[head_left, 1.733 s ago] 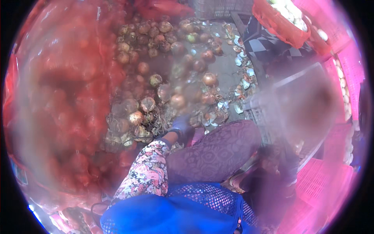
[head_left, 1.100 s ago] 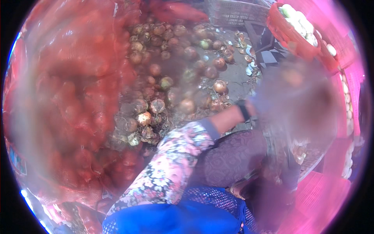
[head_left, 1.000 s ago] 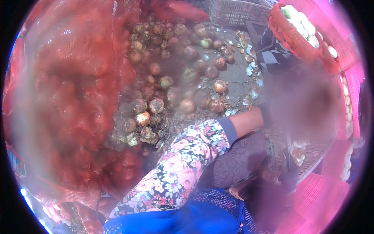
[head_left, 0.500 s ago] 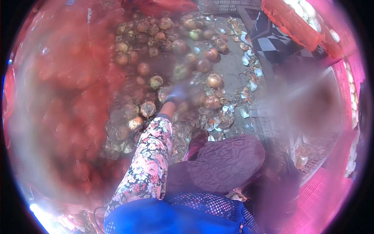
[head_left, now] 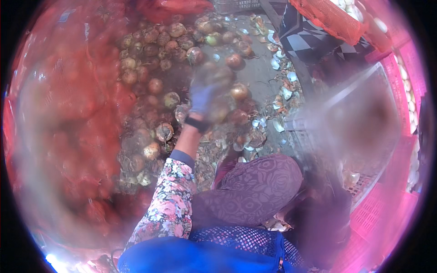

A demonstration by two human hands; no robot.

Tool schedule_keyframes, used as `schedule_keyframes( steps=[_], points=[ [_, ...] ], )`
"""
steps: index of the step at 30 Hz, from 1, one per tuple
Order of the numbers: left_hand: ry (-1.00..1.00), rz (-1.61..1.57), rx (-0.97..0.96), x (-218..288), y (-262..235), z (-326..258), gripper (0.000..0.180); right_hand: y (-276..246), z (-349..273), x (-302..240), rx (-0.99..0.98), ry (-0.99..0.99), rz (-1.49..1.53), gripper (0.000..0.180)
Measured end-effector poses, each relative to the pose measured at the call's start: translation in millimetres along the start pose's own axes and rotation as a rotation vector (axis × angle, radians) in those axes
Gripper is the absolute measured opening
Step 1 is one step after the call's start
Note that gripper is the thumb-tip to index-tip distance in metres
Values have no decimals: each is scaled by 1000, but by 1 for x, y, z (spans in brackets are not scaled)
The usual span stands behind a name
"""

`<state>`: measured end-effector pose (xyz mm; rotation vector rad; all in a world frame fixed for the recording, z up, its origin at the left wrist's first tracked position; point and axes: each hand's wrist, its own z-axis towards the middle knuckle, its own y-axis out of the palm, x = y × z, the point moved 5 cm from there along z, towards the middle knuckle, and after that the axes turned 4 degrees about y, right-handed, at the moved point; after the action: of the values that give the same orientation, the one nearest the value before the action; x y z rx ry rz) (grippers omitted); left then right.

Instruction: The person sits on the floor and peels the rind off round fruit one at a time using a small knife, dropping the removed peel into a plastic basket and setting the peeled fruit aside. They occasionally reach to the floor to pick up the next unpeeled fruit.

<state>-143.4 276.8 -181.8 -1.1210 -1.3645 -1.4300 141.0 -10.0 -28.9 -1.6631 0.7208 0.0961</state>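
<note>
My left hand (head_left: 203,96), in a pale bluish glove with a dark band at the wrist, reaches over a spread of onions. Blur and a smear hide its fingers, so whether it holds an onion cannot be made out. A brown onion (head_left: 239,91) lies just right of it, and a paler one (head_left: 171,100) sits to its left. More unpeeled onions (head_left: 150,35) with dry tops and roots cover the ground beyond. My right hand does not show in the head view.
Red mesh sacks (head_left: 68,113) fill the left side. White and brown peelings (head_left: 286,93) litter the ground. A pale crate (head_left: 371,179) stands at right beside pink crates (head_left: 373,218). White peeled onions (head_left: 348,9) and a red net (head_left: 325,18) are at upper right. My bent knee (head_left: 277,177) is close by.
My left hand has moved farther forward over the onions, showing more wrist and the dark band. The whole view has shifted slightly, with the onions appearing farther left and up.
</note>
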Motion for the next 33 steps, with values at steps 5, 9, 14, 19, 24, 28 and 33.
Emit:
schedule_keyframes(
  steps=[5, 9, 14, 19, 24, 28, 33],
  points=[
    [65, -433, -439, 82, 114, -15, 84, 2, 1, 8, 16, -18, 44, 36],
    [60, 22, -419, 9, 113, 3, 74, 0, 0, 9, 3, 31, -37, 36],
    [-31, 1126, -636, -184, 44, -30, 41, 0, -2, 10, -44, 89, -61, 34],
    [27, 1386, -664, -192, 41, -43, 29, 0, -4, 16, 14, 11, 11, 34],
    [-285, 531, -353, -158, 22, -40, 55, -8, -11, 21, -14, 88, 418, 38],
    [-169, 267, -491, -37, 73, -31, 60, 1, -14, 38, 162, -18, 419, 54],
    [-46, 189, -828, 84, 171, -59, 60, -23, -14, -4, 485, -445, -123, 50]
  ],
)
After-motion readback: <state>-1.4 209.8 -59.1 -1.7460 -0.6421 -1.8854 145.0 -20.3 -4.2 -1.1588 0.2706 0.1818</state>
